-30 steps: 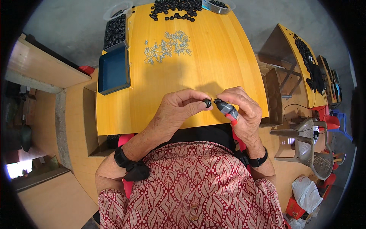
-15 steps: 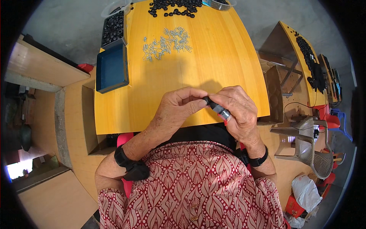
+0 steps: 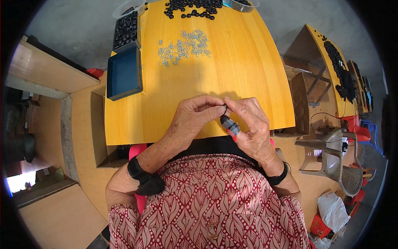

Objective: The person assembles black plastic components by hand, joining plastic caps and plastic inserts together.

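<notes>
Over the table's near edge, my left hand (image 3: pixel 195 114) pinches a small black part (image 3: pixel 225 109) between thumb and forefinger. My right hand (image 3: pixel 253 124) meets it from the other side, with the forefinger at the top of the part and the thumb below. A grey and black wrapping with some red (image 3: pixel 230 124) covers that thumb. The fingertips hide most of the black part, so its exact shape cannot be made out. Farther off on the yellow table (image 3: pixel 236 62) lies a loose spread of small silvery metal pieces (image 3: pixel 182 49).
An open dark blue tray (image 3: pixel 124 74) stands at the table's left edge, beside a bin of black round parts (image 3: pixel 126 31). More black rings (image 3: pixel 195 6) cover the far end, near a clear bowl (image 3: pixel 242 5). To the right are a plastic chair (image 3: pixel 338 153) and another table (image 3: pixel 327 62).
My right hand has shifted slightly left, and its wrapped thumb has swung down and away from the left fingertips. My left hand stays nearly in place, still pinching.
</notes>
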The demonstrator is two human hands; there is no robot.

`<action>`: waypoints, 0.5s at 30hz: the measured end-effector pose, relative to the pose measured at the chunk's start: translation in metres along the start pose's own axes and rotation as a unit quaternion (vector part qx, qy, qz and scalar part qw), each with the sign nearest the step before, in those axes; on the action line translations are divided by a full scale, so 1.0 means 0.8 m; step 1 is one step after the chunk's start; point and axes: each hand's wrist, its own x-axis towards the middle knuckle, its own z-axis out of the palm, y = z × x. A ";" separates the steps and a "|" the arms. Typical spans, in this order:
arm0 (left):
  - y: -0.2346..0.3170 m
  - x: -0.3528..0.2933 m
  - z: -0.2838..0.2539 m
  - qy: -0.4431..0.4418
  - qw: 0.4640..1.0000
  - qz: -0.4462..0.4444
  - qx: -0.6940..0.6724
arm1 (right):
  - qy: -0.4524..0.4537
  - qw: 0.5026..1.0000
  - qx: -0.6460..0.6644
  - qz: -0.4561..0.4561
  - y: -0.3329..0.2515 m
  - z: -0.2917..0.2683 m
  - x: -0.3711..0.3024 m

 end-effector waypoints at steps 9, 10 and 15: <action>-0.010 0.004 0.004 0.024 0.999 0.008 -0.033 | -0.005 0.980 -0.183 -0.080 0.001 -0.007 0.016; -0.010 0.004 0.004 0.025 0.999 0.008 -0.034 | -0.006 0.980 -0.183 -0.081 0.004 -0.006 0.017; -0.008 0.003 0.004 0.027 1.000 0.005 0.005 | -0.014 0.980 -0.168 -0.102 0.006 -0.007 0.021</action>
